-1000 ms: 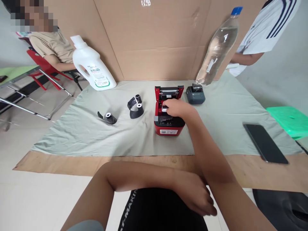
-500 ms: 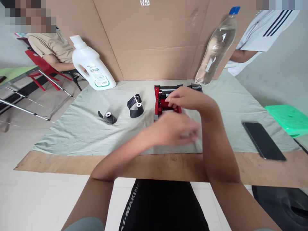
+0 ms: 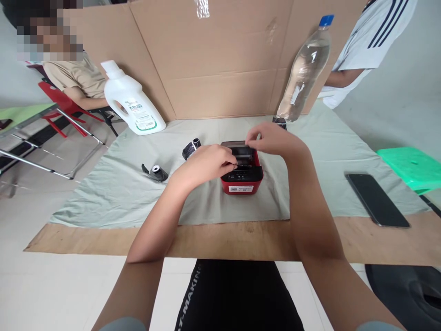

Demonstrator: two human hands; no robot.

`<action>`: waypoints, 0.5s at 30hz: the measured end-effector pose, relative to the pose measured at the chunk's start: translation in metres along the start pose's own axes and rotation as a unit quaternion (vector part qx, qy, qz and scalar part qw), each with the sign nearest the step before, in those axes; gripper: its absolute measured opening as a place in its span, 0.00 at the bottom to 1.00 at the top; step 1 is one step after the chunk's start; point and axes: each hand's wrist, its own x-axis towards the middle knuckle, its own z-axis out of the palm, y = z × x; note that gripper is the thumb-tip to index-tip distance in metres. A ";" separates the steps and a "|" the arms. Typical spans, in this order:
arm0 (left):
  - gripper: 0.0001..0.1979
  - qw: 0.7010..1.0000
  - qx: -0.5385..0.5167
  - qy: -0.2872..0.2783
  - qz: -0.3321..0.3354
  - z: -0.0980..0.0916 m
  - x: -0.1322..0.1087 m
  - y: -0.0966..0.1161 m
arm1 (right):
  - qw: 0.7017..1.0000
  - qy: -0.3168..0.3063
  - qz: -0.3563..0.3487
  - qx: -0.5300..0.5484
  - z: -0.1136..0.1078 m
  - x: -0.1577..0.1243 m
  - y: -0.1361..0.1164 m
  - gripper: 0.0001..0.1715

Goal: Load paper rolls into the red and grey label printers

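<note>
A small red and black label printer (image 3: 242, 188) sits on the cloth, its top open and a dark roller showing inside. My left hand (image 3: 208, 164) reaches over its left side, fingers curled together at the black top; what lies between the fingertips I cannot make out. At the back right of the opening, my right hand (image 3: 270, 139) has thumb and forefinger pinched at the edge of the dark lid (image 3: 234, 144). To the left lies a small black ribbon roll (image 3: 156, 172) with a white core and a loose tail. Another black roll (image 3: 190, 148) is partly behind my left hand.
A white detergent bottle (image 3: 132, 103) stands back left and a clear water bottle (image 3: 305, 76) back right, before a cardboard screen (image 3: 220, 55). A phone (image 3: 376, 199) lies at the right. A small black item (image 3: 279, 122) sits behind my right hand. Two people are beyond the table.
My left hand has moved left and forward onto the printer. The printer's upright red and black part has come down, and its front panel now shows. My right hand has stayed near the back right.
</note>
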 end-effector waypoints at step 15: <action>0.42 0.887 -0.405 -0.005 -0.224 0.037 0.008 -0.070 | 0.981 -0.090 0.168 0.035 -0.002 -0.003 0.023 0.59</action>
